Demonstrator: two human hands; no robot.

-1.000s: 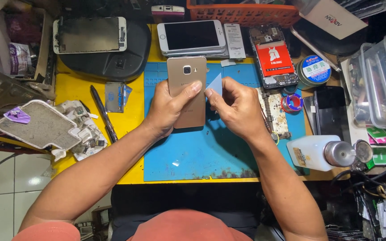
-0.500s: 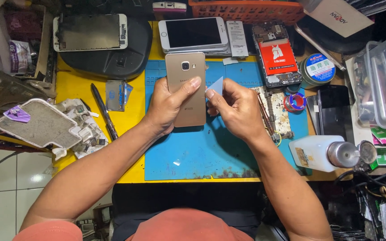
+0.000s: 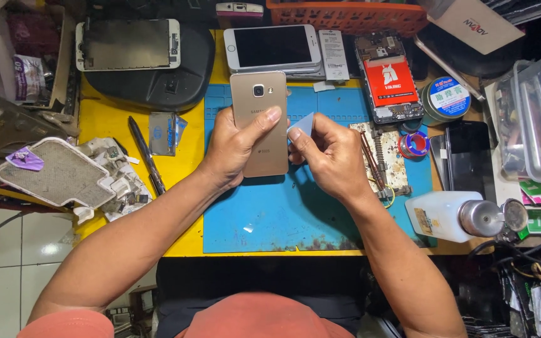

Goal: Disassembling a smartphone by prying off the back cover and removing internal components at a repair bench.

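Gold phone (image 3: 260, 122), back up, is gripped by the left hand (image 3: 236, 150) above the blue mat (image 3: 270, 213); the right hand (image 3: 330, 156) pinches a pale blue pick (image 3: 302, 127) at its edge. Prying the seam seemingly needs gentle pressure.

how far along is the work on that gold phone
Early, it seems. The gold phone is out on the blue mat, back up in the left hand. The right hand holds a thin blue pry card at its right edge. The back cover looks seated, so opening it remains.
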